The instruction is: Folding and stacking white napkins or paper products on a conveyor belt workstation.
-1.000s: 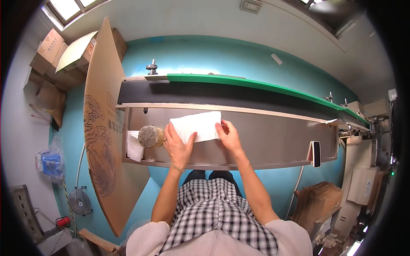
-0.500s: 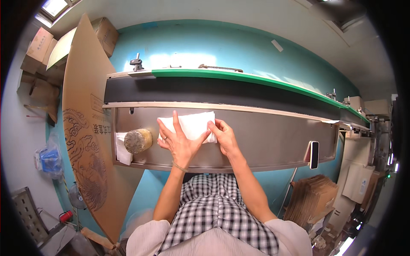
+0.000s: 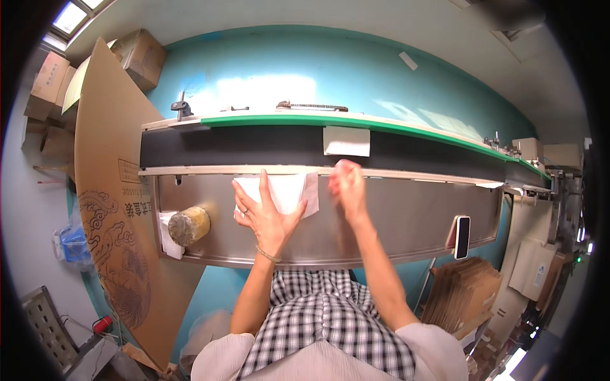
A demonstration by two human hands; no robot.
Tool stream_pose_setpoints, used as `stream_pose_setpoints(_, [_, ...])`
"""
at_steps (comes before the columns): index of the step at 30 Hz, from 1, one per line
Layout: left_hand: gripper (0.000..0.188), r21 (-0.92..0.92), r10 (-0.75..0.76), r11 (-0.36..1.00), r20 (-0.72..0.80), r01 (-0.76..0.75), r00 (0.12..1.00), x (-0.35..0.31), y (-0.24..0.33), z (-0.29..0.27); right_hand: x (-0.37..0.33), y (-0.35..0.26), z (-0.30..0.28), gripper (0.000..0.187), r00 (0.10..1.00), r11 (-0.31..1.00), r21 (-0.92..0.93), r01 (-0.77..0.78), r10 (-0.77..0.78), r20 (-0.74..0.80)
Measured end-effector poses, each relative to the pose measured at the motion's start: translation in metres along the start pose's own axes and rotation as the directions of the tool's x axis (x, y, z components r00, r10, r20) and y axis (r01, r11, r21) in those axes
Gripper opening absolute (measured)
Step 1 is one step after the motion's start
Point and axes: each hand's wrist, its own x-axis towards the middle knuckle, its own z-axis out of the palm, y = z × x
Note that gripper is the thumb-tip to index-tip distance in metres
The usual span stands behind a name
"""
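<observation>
A stack of thin white paper sheets [image 3: 284, 193] lies on the metal work surface. My left hand [image 3: 267, 219] rests on it with fingers spread wide and the thumb out to the right; the sheets' right side is fanned out. My right hand [image 3: 349, 192] is raised off the stack, near the rail in front of the dark belt. Motion smears its fingers, which look bent, and I cannot see anything in them. Just beyond it, one white paper piece [image 3: 346, 141] lies flat on the dark belt [image 3: 254, 145].
At the left end, a round, yellowish block [image 3: 189, 227] stands on white paper [image 3: 170, 236]. A phone [image 3: 462, 237] leans at the right front edge. A green-edged rail [image 3: 267, 118] runs behind the belt. A tall cardboard sheet [image 3: 114, 190] stands left; flattened cartons [image 3: 460, 295] are stacked lower right.
My right hand has left the stack's right edge and moved up toward the belt. A white paper piece now lies on the belt. My left hand remains spread on the stack.
</observation>
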Motion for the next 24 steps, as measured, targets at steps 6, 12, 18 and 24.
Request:
stream_pose_setpoints(6, [0.107, -0.089, 0.071, 0.994, 0.047, -0.067, 0.996, 0.0, 0.008, -0.005, -0.048, -0.014, 0.034, 0.05, 0.99, 0.968, -0.247, 0.05, -0.014, 0.142])
stream_pose_setpoints(12, [0.112, -0.091, 0.051, 0.995, 0.031, -0.048, 0.998, -0.001, 0.009, -0.006, -0.052, -0.025, 0.023, 0.038, 0.924, 0.918, 0.167, -0.36, 0.326, 0.201])
stream_pose_setpoints(18, [0.105, -0.102, 0.053, 0.994, 0.038, -0.049, 0.998, 0.0, 0.006, -0.005, -0.039, 0.005, -0.014, 0.027, 0.953, 0.927, -0.374, 0.036, 0.081, 0.292])
stream_pose_setpoints(24, [0.102, -0.098, 0.027, 0.995, 0.03, -0.024, 0.999, 0.002, 0.012, -0.001, -0.02, -0.006, -0.003, 0.036, 0.999, 0.995, -0.099, -0.008, 0.013, 0.048])
